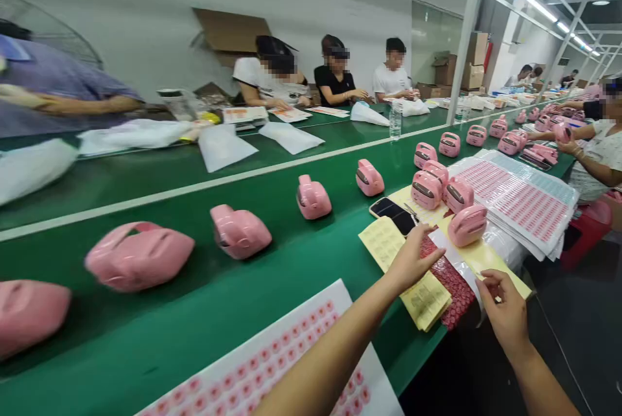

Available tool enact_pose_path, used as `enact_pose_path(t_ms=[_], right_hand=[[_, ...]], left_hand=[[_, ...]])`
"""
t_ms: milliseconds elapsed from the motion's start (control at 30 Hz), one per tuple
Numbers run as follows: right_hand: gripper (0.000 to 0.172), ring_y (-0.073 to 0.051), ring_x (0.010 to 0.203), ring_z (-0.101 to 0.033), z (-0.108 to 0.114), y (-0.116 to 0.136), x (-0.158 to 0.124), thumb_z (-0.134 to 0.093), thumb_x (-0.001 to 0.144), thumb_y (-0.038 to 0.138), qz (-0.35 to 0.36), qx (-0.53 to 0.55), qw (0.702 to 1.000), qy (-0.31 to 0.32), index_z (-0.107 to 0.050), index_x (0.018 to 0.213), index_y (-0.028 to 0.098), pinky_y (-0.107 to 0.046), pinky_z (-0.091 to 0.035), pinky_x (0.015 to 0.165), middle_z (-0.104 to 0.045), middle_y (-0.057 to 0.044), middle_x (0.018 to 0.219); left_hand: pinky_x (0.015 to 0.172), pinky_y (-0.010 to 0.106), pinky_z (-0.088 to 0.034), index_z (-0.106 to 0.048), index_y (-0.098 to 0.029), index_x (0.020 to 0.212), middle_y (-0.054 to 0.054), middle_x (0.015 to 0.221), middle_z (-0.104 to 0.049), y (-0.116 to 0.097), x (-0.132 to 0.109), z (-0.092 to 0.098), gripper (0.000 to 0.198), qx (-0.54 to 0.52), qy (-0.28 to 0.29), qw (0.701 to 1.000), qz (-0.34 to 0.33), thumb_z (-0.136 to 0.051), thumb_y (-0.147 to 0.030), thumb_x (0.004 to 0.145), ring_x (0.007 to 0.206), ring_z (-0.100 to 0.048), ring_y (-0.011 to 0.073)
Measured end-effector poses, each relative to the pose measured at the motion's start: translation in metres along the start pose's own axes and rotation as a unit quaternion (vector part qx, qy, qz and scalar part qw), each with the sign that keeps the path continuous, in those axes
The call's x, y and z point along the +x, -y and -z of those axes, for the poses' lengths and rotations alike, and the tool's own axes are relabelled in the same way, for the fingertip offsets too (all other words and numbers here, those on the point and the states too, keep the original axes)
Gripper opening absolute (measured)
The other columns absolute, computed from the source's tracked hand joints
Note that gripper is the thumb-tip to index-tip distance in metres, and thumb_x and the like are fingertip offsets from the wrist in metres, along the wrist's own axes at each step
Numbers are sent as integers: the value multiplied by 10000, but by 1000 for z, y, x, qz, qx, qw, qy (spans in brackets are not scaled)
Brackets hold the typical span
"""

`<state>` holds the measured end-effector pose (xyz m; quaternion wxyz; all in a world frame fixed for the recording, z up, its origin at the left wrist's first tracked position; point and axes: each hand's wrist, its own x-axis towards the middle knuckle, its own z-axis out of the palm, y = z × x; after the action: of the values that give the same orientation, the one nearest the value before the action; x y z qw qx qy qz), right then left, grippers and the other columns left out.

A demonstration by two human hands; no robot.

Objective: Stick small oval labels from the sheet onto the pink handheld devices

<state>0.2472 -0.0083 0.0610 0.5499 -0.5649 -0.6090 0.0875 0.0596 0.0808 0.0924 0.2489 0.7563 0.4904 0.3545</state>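
My left hand point(413, 259) reaches over a folded yellow sticker sheet point(427, 299) and red bubble wrap point(454, 286). Its fingers are stretched apart and hold nothing I can see. Thumb and forefinger of my right hand point(508, 315) are pinched together at the edge of a flat yellow sheet point(508, 273); what they grip, if anything, is too small to make out. Just beyond both hands, a pink handled plastic case point(467, 225) rests on that yellow sheet, with several similar ones behind it. A black-screened phone point(394, 215) lies beyond my left hand.
More pink cases point(240, 231) are spaced along the green table point(272, 299). A sheet of round pink stickers point(272, 364) lies near me. Printed sheets point(519, 189) are stacked to the right. A water bottle point(395, 121) stands farther back; co-workers sit opposite and at right.
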Motion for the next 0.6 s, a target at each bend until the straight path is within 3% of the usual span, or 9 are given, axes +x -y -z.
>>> enact_pose_path(t_ms=[133,167,233,300,400,467,533,600], right_hand=[[242,-123,475,-506,-61,44,30,-563,792,415,-40,107,987,113,-619,721,190,-232,-456,484,-485,46,504],[236,-121,461,-486,-82,55,39,-557,792,404,-45,118,980,156,-625,722,189,-230,-440,477,-449,58,482],[194,-125,478,-501,-131,79,56,-549,797,358,-45,124,961,242,-635,772,185,-234,-447,514,-447,64,481],[196,-140,582,-581,-187,103,72,-582,782,286,-36,130,950,280,-621,947,188,-247,-484,635,-547,54,561],[493,-205,864,-627,-269,136,91,-645,732,215,-37,111,944,309,-497,1201,179,-320,-477,813,-674,-27,859],[594,-270,1081,-552,-311,152,99,-643,732,184,-50,87,947,305,-415,1278,130,-401,-407,939,-634,-128,1092],[630,-313,1179,-478,-339,161,103,-615,744,142,-73,65,949,301,-349,1312,85,-464,-352,984,-556,-209,1213],[614,-327,1192,-465,-352,167,104,-569,763,111,-99,51,948,298,-314,1321,75,-502,-346,977,-523,-243,1235]], left_hand=[[986,489,-421,-583,-206,1053,141,1276,-571,48,-110,54,315,58,-42,997,20,-599,-375,788,1238,-471,322],[959,488,-449,-584,-206,1079,136,1251,-595,63,-137,61,324,123,-70,990,26,-555,-394,816,1227,-484,324],[926,468,-482,-555,-193,1171,133,1232,-617,90,-182,65,381,248,-129,960,26,-496,-389,849,1190,-523,313],[925,461,-484,-468,-185,1293,137,1302,-568,108,-212,61,447,344,-168,924,6,-442,-342,875,1209,-505,303],[887,420,-516,-288,-198,1423,118,1339,-529,114,-230,54,581,410,-159,897,-37,-439,-343,881,1207,-503,288],[879,391,-525,-164,-193,1461,109,1350,-511,110,-231,55,678,417,-138,897,-47,-468,-337,872,1205,-503,276],[887,376,-522,-91,-194,1468,101,1352,-504,107,-230,59,741,404,-123,905,-53,-497,-315,860,1204,-503,266],[902,365,-515,-82,-223,1469,83,1349,-512,109,-230,62,758,373,-120,918,-56,-515,-282,850,1203,-505,255]])
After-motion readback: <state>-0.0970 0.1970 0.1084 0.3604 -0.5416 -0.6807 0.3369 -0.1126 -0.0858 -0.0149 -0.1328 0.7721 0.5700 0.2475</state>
